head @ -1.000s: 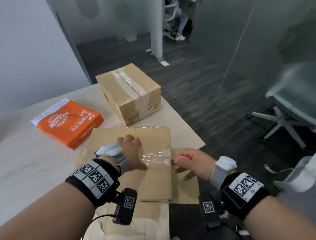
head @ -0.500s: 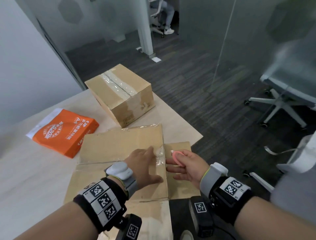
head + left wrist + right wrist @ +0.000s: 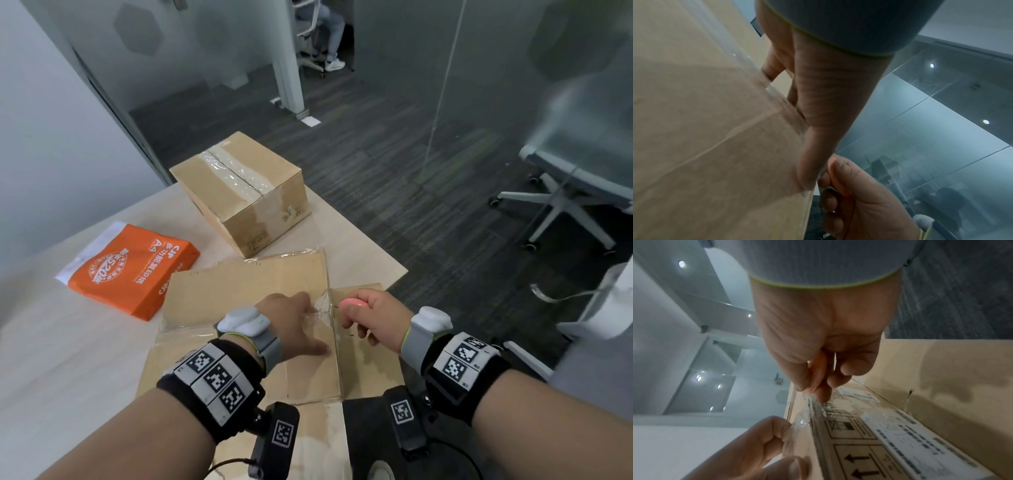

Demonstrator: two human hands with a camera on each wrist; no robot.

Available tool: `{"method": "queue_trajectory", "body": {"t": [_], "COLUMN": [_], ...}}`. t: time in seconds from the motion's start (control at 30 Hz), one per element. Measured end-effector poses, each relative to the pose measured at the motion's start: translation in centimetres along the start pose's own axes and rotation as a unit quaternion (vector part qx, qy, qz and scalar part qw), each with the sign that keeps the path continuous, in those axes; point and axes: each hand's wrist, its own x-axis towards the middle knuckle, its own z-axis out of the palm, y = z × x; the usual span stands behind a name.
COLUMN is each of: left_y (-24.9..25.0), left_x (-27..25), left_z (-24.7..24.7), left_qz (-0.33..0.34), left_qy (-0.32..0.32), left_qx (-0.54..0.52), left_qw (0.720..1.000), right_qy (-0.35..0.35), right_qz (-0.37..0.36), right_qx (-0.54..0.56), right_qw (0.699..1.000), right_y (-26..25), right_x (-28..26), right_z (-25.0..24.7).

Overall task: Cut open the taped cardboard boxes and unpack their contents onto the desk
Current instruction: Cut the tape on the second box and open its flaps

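1. On the left of the pale wooden desk [image 3: 51, 359] lies an orange pack of A4 paper [image 3: 132, 270], flat, just beside the near box.
2. Further away stands a small brown cardboard box with clear tape along its top seam [image 3: 239, 192], closed, near the far corner of the desk.
3. Near the person is a large flat brown cardboard box [image 3: 246, 294] at the right edge of the desk.
4. The left hand [image 3: 294, 325] rests on the top of this box, at its right edge. The fingertips touch the crumpled clear tape [image 3: 807, 412] there; I cannot tell if they pinch it.
5. The right hand [image 3: 373, 315] is just beside the left one, fingers curled around a small pink cutter [image 3: 352, 303] that points at the taped edge.
6. Far right, on the dark carpet, stands a grey office chair [image 3: 582, 161].
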Motion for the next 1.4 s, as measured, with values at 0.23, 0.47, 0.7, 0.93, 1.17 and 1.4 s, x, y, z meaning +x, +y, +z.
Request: {"method": "queue_trajectory", "body": {"t": [0.23,0.47,0.7,0.93,1.17,1.4], "left_y": [-0.3,0.0,0.2,-0.7,-1.0,0.8], "left_x": [0.5,0.2,0.3,-0.3,0.6,2.9], "left_z": [0.0,0.1,-0.3,-0.5,-1.0,-3.5], "left_qz": [-0.010,-0.009,-0.009,0.018,0.055,0.065], "left_qy": [-0.018,-0.016,-0.010,0.032,0.108,-0.005], "left_qx": [0.018,0.017,0.004,-0.021,0.032,0.192], "left_qw": [1.000,1.000,1.000,0.999,0.992,0.979], "right_qy": [0.002,-0.005,-0.041,0.018,0.007,0.029], "right_qz": [-0.019,-0.034,0.009,0.019,0.062,0.082], "right_qx": [-0.055,-0.067,-0.076,0.049,0.184,0.198], "right_qw": [0.998,0.997,0.996,0.998,0.981,0.976], "right_y": [-0.7,-0.6,0.1,0.3,0.3,0.6], "right_x": [0.6,0.4,0.0,-0.4,-0.9,-0.9], "right_z": [0.4,0.7,1.0,0.2,1.3,1.9]}}
